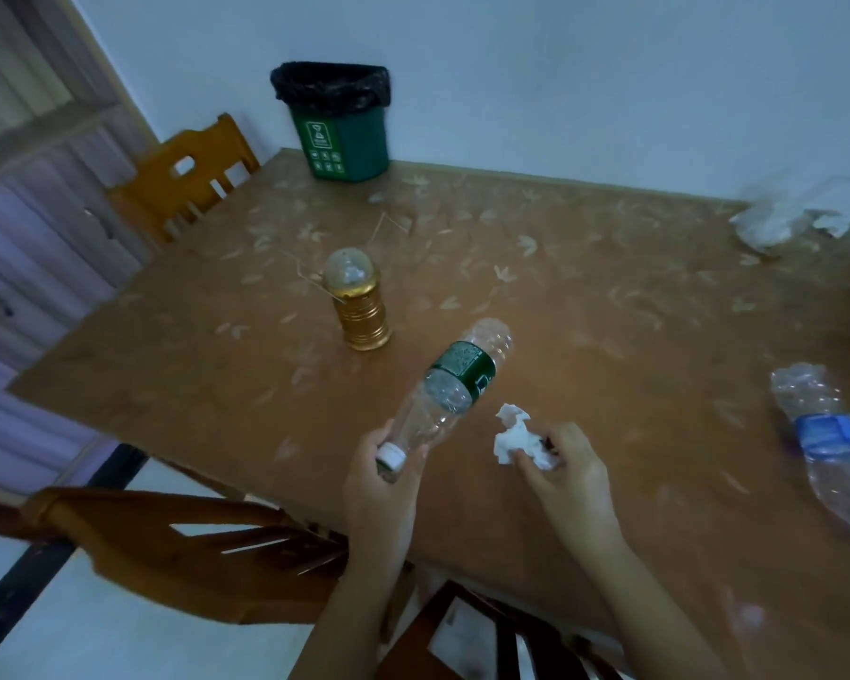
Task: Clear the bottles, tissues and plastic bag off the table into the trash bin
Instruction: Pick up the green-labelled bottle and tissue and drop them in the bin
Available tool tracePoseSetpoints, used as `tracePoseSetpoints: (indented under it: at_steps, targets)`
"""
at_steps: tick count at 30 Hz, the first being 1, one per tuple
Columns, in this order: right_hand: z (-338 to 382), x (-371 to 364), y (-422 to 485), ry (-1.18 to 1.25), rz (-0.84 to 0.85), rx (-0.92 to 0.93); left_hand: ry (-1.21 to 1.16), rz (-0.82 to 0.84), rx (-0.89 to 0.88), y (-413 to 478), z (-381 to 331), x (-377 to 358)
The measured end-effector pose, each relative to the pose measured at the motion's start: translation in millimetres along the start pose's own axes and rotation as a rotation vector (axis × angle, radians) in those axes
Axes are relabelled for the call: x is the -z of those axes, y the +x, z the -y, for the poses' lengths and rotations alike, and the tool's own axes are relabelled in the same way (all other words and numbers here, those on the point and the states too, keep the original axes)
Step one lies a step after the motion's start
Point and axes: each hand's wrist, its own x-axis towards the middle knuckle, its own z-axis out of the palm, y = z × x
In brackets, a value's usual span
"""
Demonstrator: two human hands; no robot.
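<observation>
- Two grips work at the near edge: the left grip (384, 483) is curled round the capped neck of a clear plastic bottle with a green label (455, 380), whose base points away over the desk.
- Just beside it, the right grip (568, 476) pinches a crumpled white tissue (516, 436) between fingertips and thumb. Whether the tissue is clear of the surface, I cannot tell.
- Step in hand, as I judge it: picking up a load, one item per grip, neither yet carried to the bin.
- Next move calls for a long reach forward across the desk and a release over the bin's mouth.
- Well apart to the right lies a crushed clear bottle with a blue label (828, 449).
- Mid-desk stands a gold ribbed lantern with a clear dome (359, 301), probably not trash and best skirted.
- Farther right, a crumpled translucent plastic bag (791, 215) sits near the back edge.
- Farthest, the green trash bin with a black liner (339, 125) stands on the desk's rear corner, against a pale blue wall.
- Brown desk (585, 296) has a leaf-patterned cover; a near wooden chair (192, 547) and a far wooden chair (187, 179) stand at its left.
</observation>
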Motion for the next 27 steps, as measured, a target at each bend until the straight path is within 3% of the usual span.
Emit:
tracePoseSetpoints:
  at_steps: [13, 27]
  targets:
    - [163.1, -109.8, -13.8, 0.132, 0.202, 0.272, -0.058, -0.396, -0.012, 12.3, -1.8, 182.9]
    - [346.0, -305.3, -119.0, 0.195, 0.441, 0.482, -0.103, -0.641, -0.021, 8.1, 81.5, 455.7]
